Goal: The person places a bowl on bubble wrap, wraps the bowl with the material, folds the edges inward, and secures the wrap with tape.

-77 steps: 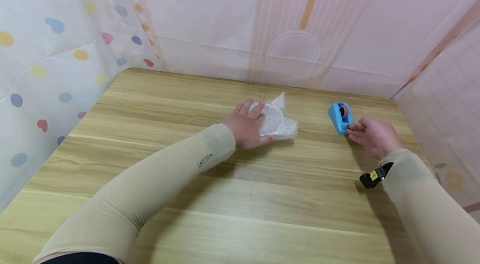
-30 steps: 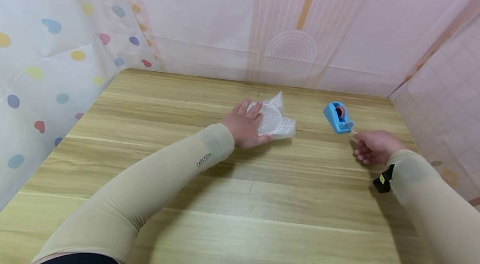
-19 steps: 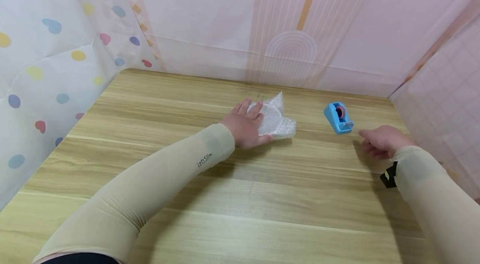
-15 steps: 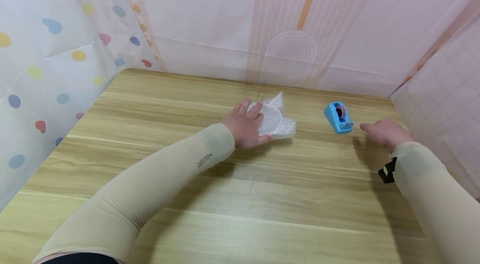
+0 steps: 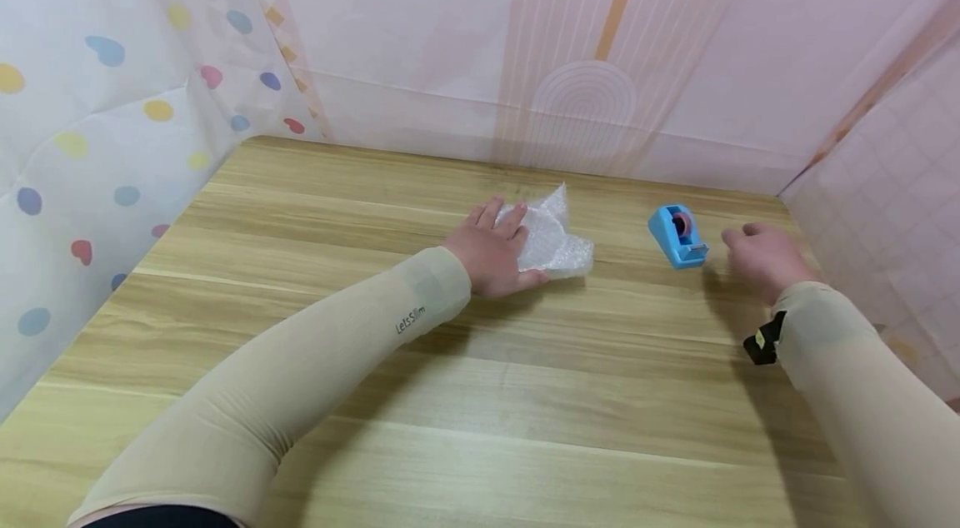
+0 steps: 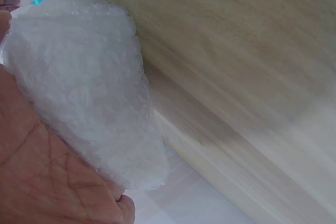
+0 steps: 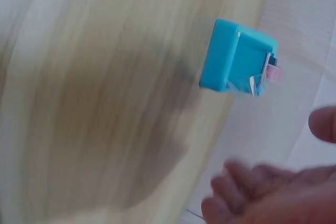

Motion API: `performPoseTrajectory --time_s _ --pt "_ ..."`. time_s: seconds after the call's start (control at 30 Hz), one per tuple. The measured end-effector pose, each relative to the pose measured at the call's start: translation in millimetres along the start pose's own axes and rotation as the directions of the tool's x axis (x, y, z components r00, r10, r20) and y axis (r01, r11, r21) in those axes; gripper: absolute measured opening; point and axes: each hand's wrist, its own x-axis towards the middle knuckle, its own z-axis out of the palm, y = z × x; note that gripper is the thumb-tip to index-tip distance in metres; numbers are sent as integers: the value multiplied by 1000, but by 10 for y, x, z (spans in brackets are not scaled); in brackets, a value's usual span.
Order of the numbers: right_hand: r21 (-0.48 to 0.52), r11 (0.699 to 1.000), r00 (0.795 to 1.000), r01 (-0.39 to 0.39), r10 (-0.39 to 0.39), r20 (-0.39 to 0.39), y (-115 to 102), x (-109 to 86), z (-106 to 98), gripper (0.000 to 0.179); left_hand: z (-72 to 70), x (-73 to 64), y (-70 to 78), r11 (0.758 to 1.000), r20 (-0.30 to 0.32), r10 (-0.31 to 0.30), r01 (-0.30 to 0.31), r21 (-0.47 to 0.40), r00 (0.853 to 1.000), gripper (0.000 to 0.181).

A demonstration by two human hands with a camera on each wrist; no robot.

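On wood-grain tabletop: bubble-wrap bundle, toward the far edge, steadied partly beneath flat, spread left hand. Near blue tape dispenser, apart from it: right hand, fingers loosely curled, thumb clear, pinching nothing visible. Apparently at the tape-drawing step; next calling, probably, for a thumb-and-finger pinch. Seen only from left wrist: bundle's wrist-side face. Only from right wrist: clear tape end at toothed cutter.

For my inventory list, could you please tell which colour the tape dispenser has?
The tape dispenser is light blue; the head view shows it best.
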Motion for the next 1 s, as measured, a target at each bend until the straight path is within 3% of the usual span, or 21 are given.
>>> performPoseTrajectory --time_s 0.13,0.3,1.0 --pt "43 998 996 54 -56 64 0 37 63 75 -3 -1 3 1000 3 0 0 -2 1000 96" --pt "68 995 994 80 -84 72 33 41 89 61 1 3 2 1000 2 3 -3 0 1000 96" --pt "78 992 984 95 -106 145 115 59 60 43 -2 6 1 1000 -1 3 -3 19 1000 97"
